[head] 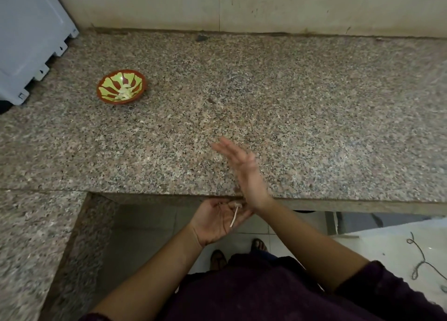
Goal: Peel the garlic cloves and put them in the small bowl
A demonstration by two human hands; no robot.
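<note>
Small bowl [110, 83], upper left, on granite counter [290, 102]: pale peeled cloves [124, 92] inside. Left hand [217, 221], lower centre: palm up, loosely cupped, stalk scrap [235, 216] lying in it. Right hand [244, 170]: flat, fingers straight, empty, blurred. No unpeeled cloves visible; peeling judged done, scraps remain.
</note>
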